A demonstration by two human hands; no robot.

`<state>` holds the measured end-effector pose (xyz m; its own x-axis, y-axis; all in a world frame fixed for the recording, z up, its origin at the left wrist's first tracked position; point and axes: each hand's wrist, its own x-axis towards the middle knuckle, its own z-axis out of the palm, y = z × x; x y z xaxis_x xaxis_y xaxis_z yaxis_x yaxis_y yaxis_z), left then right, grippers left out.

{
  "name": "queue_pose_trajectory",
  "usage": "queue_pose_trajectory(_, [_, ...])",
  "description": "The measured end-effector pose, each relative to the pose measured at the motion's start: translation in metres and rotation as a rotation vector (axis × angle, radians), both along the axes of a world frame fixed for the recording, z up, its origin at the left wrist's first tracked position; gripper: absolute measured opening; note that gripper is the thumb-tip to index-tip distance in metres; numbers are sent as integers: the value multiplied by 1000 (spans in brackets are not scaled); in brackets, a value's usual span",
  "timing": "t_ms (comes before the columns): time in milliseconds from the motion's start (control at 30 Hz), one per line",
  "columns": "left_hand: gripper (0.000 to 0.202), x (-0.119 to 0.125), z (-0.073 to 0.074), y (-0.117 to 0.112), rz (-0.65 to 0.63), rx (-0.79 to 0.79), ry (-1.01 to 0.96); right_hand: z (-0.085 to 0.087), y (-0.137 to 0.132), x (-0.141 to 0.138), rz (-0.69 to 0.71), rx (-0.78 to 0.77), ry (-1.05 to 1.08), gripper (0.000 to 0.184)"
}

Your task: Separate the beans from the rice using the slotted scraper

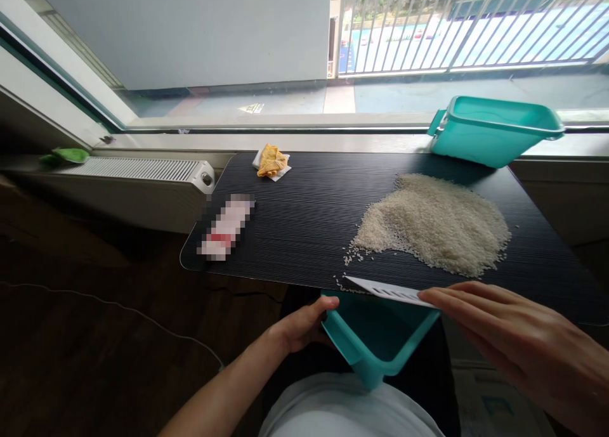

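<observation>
A heap of white rice (442, 224) covers the right part of the dark table, with loose grains trailing toward the front edge. Just below that edge, my left hand (311, 323) grips the left rim of a teal plastic bin (375, 364), thumb on top. My right hand (499, 323) holds a flat white slotted piece (385, 291) by its right end. This piece lies along the table's front edge, over the far side of the bin, with a few grains beside it. Its exact kind I cannot make out. The inside of the bin is dark.
Another teal bin (495, 129) stands at the back right by the window. A folded yellow cloth-like item (272, 160) lies on white paper at the back left. A blurred pale packet (228, 226) is near the table's left end. A radiator (143, 169) runs beyond it.
</observation>
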<state>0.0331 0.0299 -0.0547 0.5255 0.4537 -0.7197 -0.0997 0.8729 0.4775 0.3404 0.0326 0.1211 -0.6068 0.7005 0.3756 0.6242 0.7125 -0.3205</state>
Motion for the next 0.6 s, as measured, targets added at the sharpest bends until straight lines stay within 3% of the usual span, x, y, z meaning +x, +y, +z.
queue_pose_trajectory(267, [84, 17, 2, -1, -40, -8, -19, 7, -5, 10, -1, -15, -41, 36])
queue_pose_trajectory(467, [84, 2, 6, -4, -45, -7, -10, 3, -24, 7, -11, -124, -66, 50])
queue_pose_trajectory(600, [78, -11, 8, -7, -37, 16, -1, 8, -2, -12, 19, -89, -67, 46])
